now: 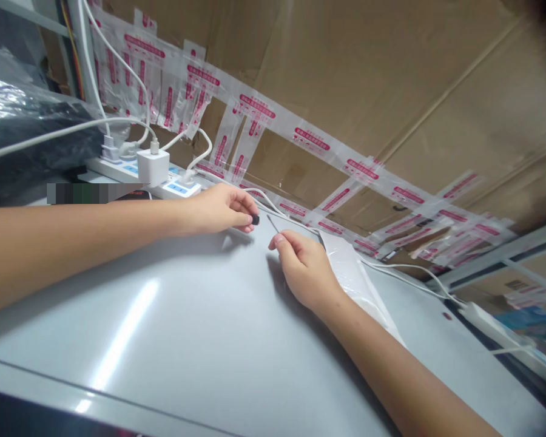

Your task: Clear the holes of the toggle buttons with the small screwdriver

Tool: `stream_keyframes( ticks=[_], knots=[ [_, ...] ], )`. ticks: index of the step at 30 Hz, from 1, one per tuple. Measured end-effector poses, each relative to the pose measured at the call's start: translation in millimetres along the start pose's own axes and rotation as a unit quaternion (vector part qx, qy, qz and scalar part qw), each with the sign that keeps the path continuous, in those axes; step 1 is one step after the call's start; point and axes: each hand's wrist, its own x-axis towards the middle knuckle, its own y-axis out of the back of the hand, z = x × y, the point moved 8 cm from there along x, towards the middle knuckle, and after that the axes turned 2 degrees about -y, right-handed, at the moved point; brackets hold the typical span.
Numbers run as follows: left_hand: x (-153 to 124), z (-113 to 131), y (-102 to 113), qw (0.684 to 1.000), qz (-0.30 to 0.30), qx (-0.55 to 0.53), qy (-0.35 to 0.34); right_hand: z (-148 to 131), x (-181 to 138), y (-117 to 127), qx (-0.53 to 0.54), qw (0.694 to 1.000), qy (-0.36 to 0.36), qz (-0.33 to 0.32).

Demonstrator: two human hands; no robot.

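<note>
My left hand point(221, 208) rests on the grey table point(186, 315) with its fingers curled, pinching a small black part point(255, 219) at the fingertips. My right hand point(303, 267) lies a little to the right, its fingers closed on a thin grey pin or wire point(273, 223) that points up and left toward the black part. The two are a short gap apart. Under my right wrist lies a clear plastic bag point(355, 279).
A white power strip point(164, 182) with a white charger point(153, 166) and white cables sits at the back left. Behind it rises a cardboard wall point(368, 79) covered with red-printed tape. A black plastic-wrapped bundle point(22, 121) is far left; another white strip point(491, 318) lies right.
</note>
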Motion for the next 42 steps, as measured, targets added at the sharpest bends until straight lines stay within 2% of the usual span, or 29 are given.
stream_keyframes(
  ticks=[4, 10, 15, 20, 24, 35, 42],
  knots=[
    [-0.9, -2.1, 0.0, 1.000, -0.001, -0.010, 0.018, -4.3, -0.9, -1.2, -0.046, 0.999, 0.014, -0.020],
    [-1.7, 2.7, -1.0, 1.000, -0.012, 0.000, 0.000, -5.6, -2.7, 0.4, -0.051, 0.998, 0.012, -0.024],
    [0.4, 2.9, -1.7, 0.999, -0.025, -0.006, -0.030, 1.6, -1.9, -3.1, 0.005, 0.998, -0.027, -0.048],
    [-1.3, 9.8, -1.7, 0.999, -0.014, 0.044, -0.026, 8.5, -2.8, -10.1, 0.102, 0.987, -0.075, -0.097],
    [-5.4, 19.7, -3.5, 0.997, -0.013, 0.073, -0.034, 7.7, -4.1, -11.3, 0.135, 0.981, -0.082, -0.117],
    [-12.0, 31.1, -7.8, 0.978, 0.025, 0.197, -0.057, -5.4, -8.9, -3.3, -0.010, 0.992, -0.034, -0.124],
    [-12.8, 37.7, -12.4, 0.970, 0.002, 0.230, -0.081, -7.7, -9.8, -1.4, -0.041, 0.991, -0.019, -0.128]
  ],
)
